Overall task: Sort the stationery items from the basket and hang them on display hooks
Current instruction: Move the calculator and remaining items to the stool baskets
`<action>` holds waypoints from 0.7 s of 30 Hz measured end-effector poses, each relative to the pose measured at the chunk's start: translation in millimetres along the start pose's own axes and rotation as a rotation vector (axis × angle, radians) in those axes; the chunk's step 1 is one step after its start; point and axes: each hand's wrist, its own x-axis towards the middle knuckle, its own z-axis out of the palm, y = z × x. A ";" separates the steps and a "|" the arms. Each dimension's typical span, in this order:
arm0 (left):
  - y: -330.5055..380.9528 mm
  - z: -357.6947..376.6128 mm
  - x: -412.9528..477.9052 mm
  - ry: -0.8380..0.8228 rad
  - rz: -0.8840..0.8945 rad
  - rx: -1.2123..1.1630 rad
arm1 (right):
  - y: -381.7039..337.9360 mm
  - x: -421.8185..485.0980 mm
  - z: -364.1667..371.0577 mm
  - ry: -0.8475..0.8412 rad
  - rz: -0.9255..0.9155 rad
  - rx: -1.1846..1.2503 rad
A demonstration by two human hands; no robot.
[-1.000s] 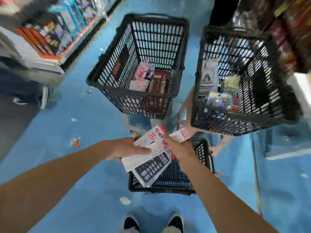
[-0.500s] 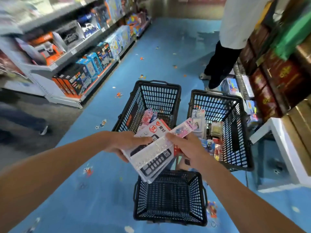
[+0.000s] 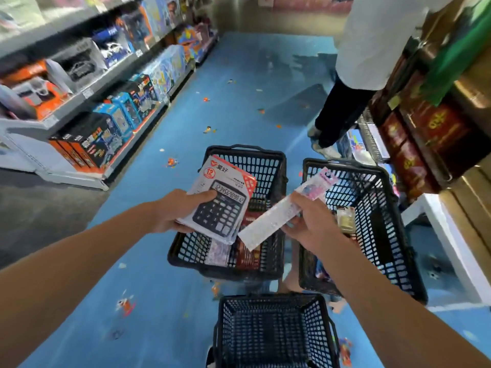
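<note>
My left hand (image 3: pixel 176 211) grips a packaged black calculator (image 3: pixel 221 201) on a white and red card, held above the left black basket (image 3: pixel 279 166). My right hand (image 3: pixel 309 224) pinches a long clear packet with a pink header (image 3: pixel 281 216), tilted up to the right, between the left basket and the right black basket (image 3: pixel 393 235). Both baskets hold several packaged stationery items. A third black basket (image 3: pixel 273 330) sits on the floor just below my hands, with nothing visible inside. No display hooks are clearly in view.
A toy shelf (image 3: pixel 87 107) runs along the left of the blue floor (image 3: pixel 233 96), which is littered with small scraps. A person in a white top and dark trousers (image 3: pixel 342 102) stands ahead on the right, beside a rack of dark red boxes (image 3: pixel 425 134).
My hands have parted: the left took the calculator leftwards, the right drew the long packet off to the right. The camera has tilted up and now shows more of the aisle.
</note>
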 end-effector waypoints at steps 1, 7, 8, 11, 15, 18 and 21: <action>3.4 -5.0 16.1 -0.007 0.004 -0.014 | 2.4 10.5 4.8 0.015 0.003 -0.011; 25.6 -5.3 102.9 -0.078 0.010 -0.114 | 21.7 77.2 51.7 0.091 0.050 -0.170; 26.7 -3.5 116.0 -0.098 0.005 -0.119 | 27.0 86.8 58.5 0.089 0.039 -0.223; 23.6 4.7 155.0 -0.114 -0.026 -0.150 | 42.0 112.9 75.7 0.031 0.023 -0.318; 11.0 22.2 206.5 -0.159 -0.060 -0.203 | 58.6 156.0 79.5 0.066 -0.015 -0.374; -3.9 35.7 244.6 -0.179 -0.097 -0.211 | 68.6 183.0 75.6 0.089 0.003 -0.380; -16.9 47.7 271.1 -0.206 -0.130 -0.229 | 81.8 206.8 68.4 0.148 0.013 -0.389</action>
